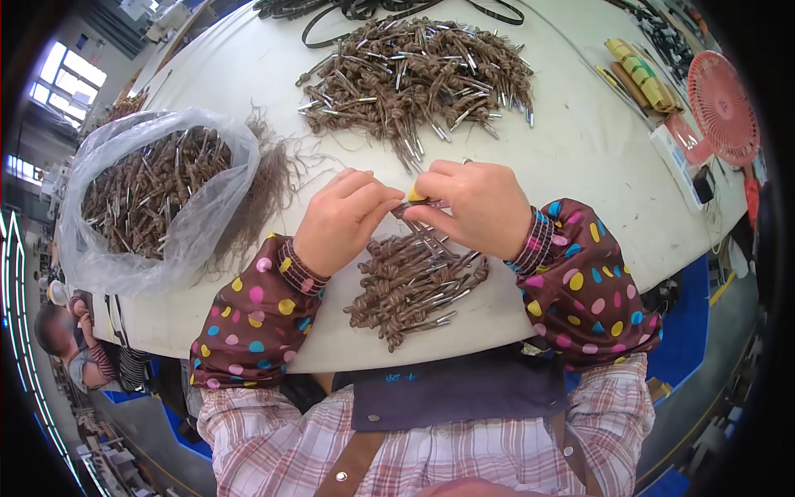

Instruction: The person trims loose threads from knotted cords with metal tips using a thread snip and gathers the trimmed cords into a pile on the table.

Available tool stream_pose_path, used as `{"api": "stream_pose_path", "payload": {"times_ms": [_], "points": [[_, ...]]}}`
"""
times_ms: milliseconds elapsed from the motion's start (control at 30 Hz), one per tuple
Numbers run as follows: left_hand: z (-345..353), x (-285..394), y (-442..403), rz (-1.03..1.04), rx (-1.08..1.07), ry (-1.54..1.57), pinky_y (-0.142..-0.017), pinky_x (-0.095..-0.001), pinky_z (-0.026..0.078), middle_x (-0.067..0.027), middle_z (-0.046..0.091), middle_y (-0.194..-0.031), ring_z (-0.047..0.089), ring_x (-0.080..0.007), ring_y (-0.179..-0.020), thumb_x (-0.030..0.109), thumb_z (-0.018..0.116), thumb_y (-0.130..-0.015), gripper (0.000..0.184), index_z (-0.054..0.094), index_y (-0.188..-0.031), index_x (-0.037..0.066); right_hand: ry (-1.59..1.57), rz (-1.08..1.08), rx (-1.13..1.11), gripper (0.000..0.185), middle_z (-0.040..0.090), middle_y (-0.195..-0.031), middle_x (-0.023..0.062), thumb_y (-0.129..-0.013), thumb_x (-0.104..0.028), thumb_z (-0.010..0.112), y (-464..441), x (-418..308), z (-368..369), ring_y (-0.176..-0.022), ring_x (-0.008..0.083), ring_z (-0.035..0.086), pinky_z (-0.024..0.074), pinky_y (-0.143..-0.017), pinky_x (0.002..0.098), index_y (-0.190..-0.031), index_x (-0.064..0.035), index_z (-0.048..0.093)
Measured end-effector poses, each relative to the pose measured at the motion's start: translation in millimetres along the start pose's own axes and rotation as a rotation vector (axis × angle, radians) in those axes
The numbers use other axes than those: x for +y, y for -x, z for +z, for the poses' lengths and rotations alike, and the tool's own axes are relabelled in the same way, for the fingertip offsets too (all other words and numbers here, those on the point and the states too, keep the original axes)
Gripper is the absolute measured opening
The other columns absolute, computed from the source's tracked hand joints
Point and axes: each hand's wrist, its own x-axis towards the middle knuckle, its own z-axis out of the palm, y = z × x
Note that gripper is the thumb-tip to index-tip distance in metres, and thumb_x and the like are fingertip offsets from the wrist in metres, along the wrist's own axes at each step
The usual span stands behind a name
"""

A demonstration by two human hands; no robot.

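My left hand (344, 219) and my right hand (480, 207) meet over the middle of the table, fingers pinched together. Between their fingertips is a brown cord piece (401, 210), mostly hidden. A small yellow thing (416, 195) shows at my right hand's fingers. Just below lies a small pile of knotted brown cords (406, 286) with silvery tips. Beyond the hands is a larger heap of the same cords (422, 79). To the left, a clear plastic bag (203, 240) stands open, filled with similar cords (157, 195).
Loose brown threads (265, 182) lie beside the bag. Black straps (356, 10) are at the far edge. On the right stand a pink fan (722, 106), a yellow-green wrapped roll (642, 79) and a white power strip (679, 166). Another person (79, 344) is at the far left.
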Motion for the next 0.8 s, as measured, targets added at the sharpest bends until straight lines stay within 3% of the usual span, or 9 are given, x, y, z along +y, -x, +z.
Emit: {"api": "stream_pose_path", "payload": {"times_ms": [100,267,367,400,500,533,600,700,800], "points": [[4.1,-4.3,0.7,0.059,0.025,-0.012,-0.061,-0.0335,0.046,-0.0065,0.055,-0.072,0.055,-0.0238,-0.069,0.008,0.065,-0.077,0.005,0.064,-0.082,0.007,0.016,-0.041,-0.004,0.020,0.055,-0.071,0.0011,-0.078,-0.030,0.066,-1.6,1.6,-0.8,-0.061,0.0220,0.056,0.0431,-0.053,0.0332,-0.077,-0.0118,0.057],[5.5,-6.1,0.7,0.023,0.106,-0.005,-0.061,-0.0329,0.046,-0.0080,0.058,-0.074,0.056,-0.0244,-0.070,0.008,0.064,-0.078,0.005,0.064,-0.083,0.005,-0.006,-0.085,0.010,0.022,0.057,-0.074,0.0025,-0.076,-0.030,0.068,-1.8,0.2,-0.8,-0.059,0.0218,0.055,0.0432,-0.053,0.0319,-0.080,-0.0109,0.058],[1.4,-6.5,2.0,-0.135,0.150,0.081,-0.062,-0.0312,0.046,-0.0087,0.060,-0.076,0.058,-0.0238,-0.070,0.008,0.062,-0.081,0.007,0.065,-0.086,0.004,-0.292,0.111,0.127,0.027,0.059,-0.078,0.0066,-0.074,-0.030,0.072,-2.6,5.5,5.4,-0.059,0.0185,0.055,0.0435,-0.053,0.0271,-0.087,-0.0091,0.060],[-0.3,-6.1,2.3,-0.204,0.158,0.121,-0.063,-0.0306,0.046,-0.0089,0.061,-0.076,0.058,-0.0236,-0.070,0.008,0.062,-0.082,0.008,0.066,-0.087,0.003,-0.369,0.198,0.053,0.032,0.061,-0.082,0.0068,-0.075,-0.026,0.074,-2.5,6.7,-0.6,-0.063,0.0103,0.055,0.0432,-0.056,0.0212,-0.095,-0.0047,0.060],[-5.6,-3.1,0.4,-0.291,0.180,0.184,-0.070,-0.0287,0.047,-0.0112,0.062,-0.078,0.060,-0.0208,-0.074,0.008,0.059,-0.086,0.011,0.066,-0.090,0.001,-0.715,0.435,-0.202,0.028,0.061,-0.084,0.0020,-0.078,-0.019,0.072,-2.5,11.5,2.8,-0.069,0.0051,0.055,0.0430,-0.059,0.0187,-0.096,-0.0019,0.060],[-6.1,-3.6,0.7,-0.292,0.171,0.186,-0.070,-0.0289,0.046,-0.0105,0.062,-0.080,0.060,-0.0211,-0.075,0.007,0.059,-0.085,0.011,0.066,-0.091,0.002,-0.947,0.418,-0.208,0.024,0.062,-0.086,0.0003,-0.080,-0.014,0.069,-3.5,10.5,7.4,-0.071,0.0032,0.055,0.0428,-0.061,0.0180,-0.096,0.0005,0.059],[-5.9,-5.2,2.0,-0.297,0.152,0.191,-0.071,-0.0294,0.046,-0.0091,0.062,-0.083,0.059,-0.0218,-0.077,0.005,0.060,-0.083,0.012,0.066,-0.094,0.003,-0.984,0.511,-0.236,0.022,0.062,-0.085,0.0017,-0.080,-0.012,0.068,-5.5,7.6,1.3,-0.071,0.0040,0.055,0.0433,-0.063,0.0184,-0.096,0.0006,0.059],[-6.2,-3.3,-4.2,0.074,0.201,-0.189,-0.072,-0.0298,0.045,-0.0063,0.061,-0.091,0.057,-0.0220,-0.080,0.006,0.063,-0.079,0.019,0.065,-0.098,0.006,-1.017,0.553,-0.222,0.021,0.063,-0.083,0.0028,-0.080,-0.010,0.066,-4.3,11.9,1.5,-0.071,0.0047,0.056,0.0439,-0.064,0.0187,-0.096,0.0015,0.059],[-12.7,8.5,-6.5,0.208,0.053,-0.381,-0.074,-0.0316,0.045,-0.0038,0.060,-0.096,0.056,-0.0218,-0.083,0.007,0.067,-0.074,0.027,0.064,-0.102,0.009,-1.008,0.547,-0.208,0.020,0.063,-0.081,0.0024,-0.081,-0.008,0.065,-3.1,13.9,2.1,-0.071,0.0044,0.055,0.0442,-0.063,0.0187,-0.096,0.0025,0.059]]}}
